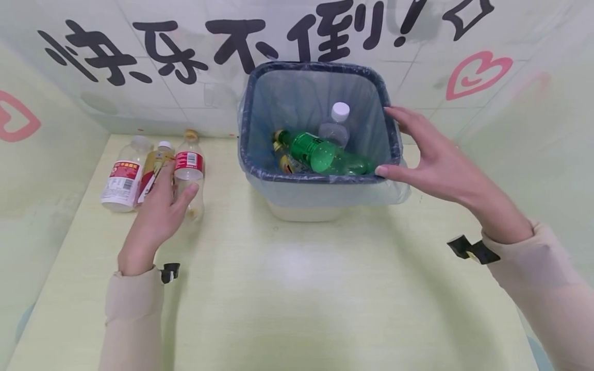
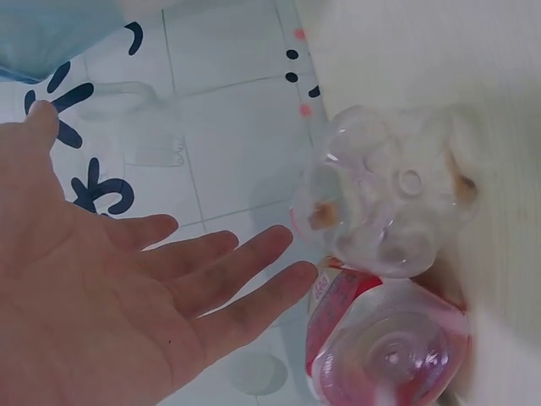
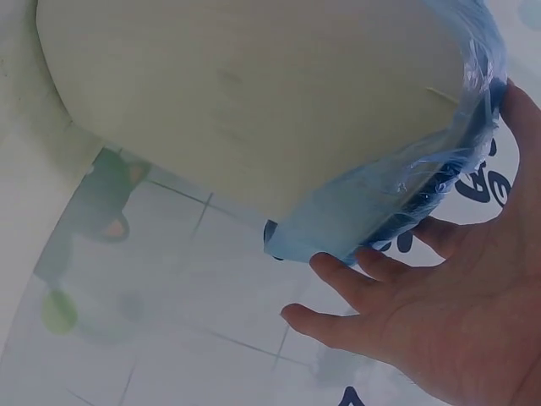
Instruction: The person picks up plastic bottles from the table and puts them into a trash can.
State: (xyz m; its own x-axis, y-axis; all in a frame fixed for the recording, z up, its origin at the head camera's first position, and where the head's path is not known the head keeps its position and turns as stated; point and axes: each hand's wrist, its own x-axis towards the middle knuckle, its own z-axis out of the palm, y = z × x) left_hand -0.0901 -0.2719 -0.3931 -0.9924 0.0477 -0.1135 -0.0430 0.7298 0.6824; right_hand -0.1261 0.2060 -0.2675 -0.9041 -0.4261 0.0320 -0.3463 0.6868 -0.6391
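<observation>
At the left, my left hand (image 1: 158, 216) reaches over the bottles with straight, spread fingers and holds nothing. Beneath and beside it are a bottle with a yellow and dark red label (image 1: 150, 164) and a clear bottle with a red label (image 1: 189, 161). A wider bottle with a red and white label (image 1: 122, 180) lies to their left. In the left wrist view, the fingers point toward the clear bottle base (image 2: 410, 182). My right hand (image 1: 438, 159) rests at the right rim of the lined trash bin (image 1: 301, 198), thumb and fingers extended along the plastic bag (image 3: 406, 182).
Inside the bin are a green bottle (image 1: 325, 154), a clear bottle with a white cap (image 1: 335, 129) and a partly hidden yellow-labelled bottle (image 1: 284, 164). The bin stands on a pale table (image 1: 297, 288) against a white wall (image 1: 218, 108) with black lettering.
</observation>
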